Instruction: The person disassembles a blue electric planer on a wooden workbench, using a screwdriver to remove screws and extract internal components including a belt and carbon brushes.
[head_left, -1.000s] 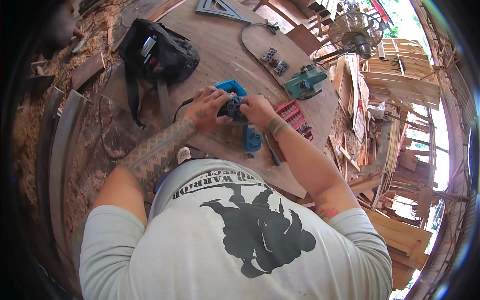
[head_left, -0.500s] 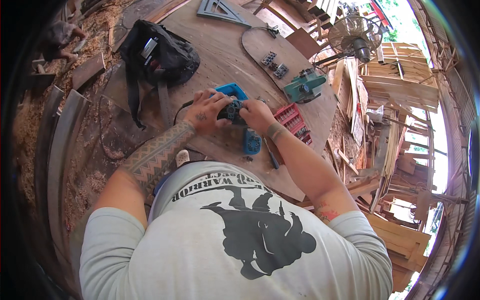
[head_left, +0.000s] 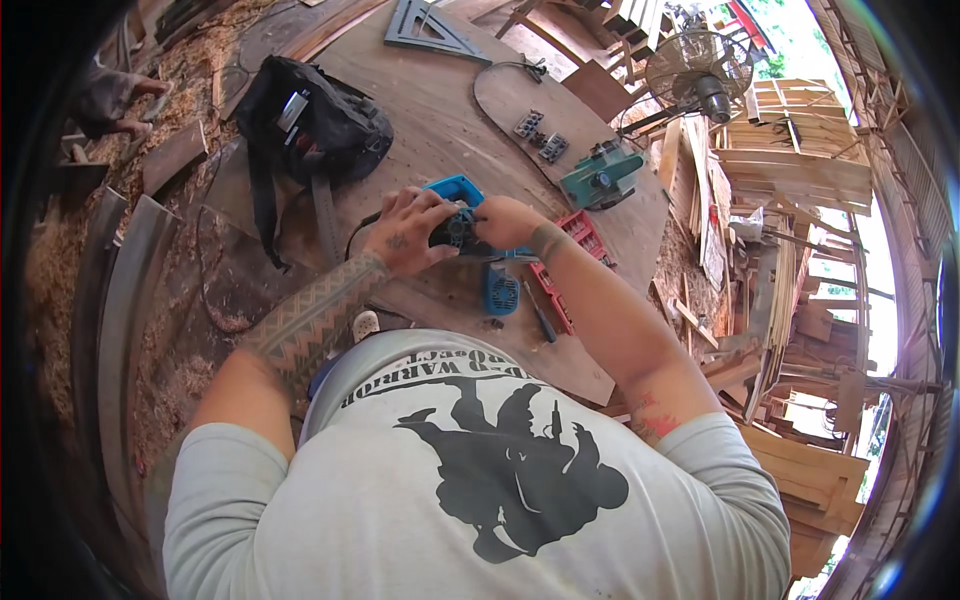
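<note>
On the wooden board before me lies a blue power tool [head_left: 454,188] with a loop handle, its dark inner works [head_left: 458,228] exposed. My left hand [head_left: 408,232] is spread over its left side, the fingers curled onto the housing. My right hand [head_left: 506,222] is closed against the right side of those works; its fingertips are hidden, so whatever they pinch does not show. A blue vented cover [head_left: 501,290] lies apart from the tool, toward me. Just right of that is a screwdriver [head_left: 542,316]. Under my right forearm, a red case [head_left: 585,236] of small bits is partly covered.
A green power planer [head_left: 602,176] and small metal parts [head_left: 541,136] sit at the far right. A black bag [head_left: 345,130] is at the left, a grey triangular square [head_left: 432,30] at the back. Beyond the board stand a fan [head_left: 700,75] and stacked timber [head_left: 790,150]. Another person [head_left: 110,98] crouches far left.
My right hand has shifted slightly up and left, still against the tool. More of the red case now shows left of my right forearm. The whole view has slid a little left.
</note>
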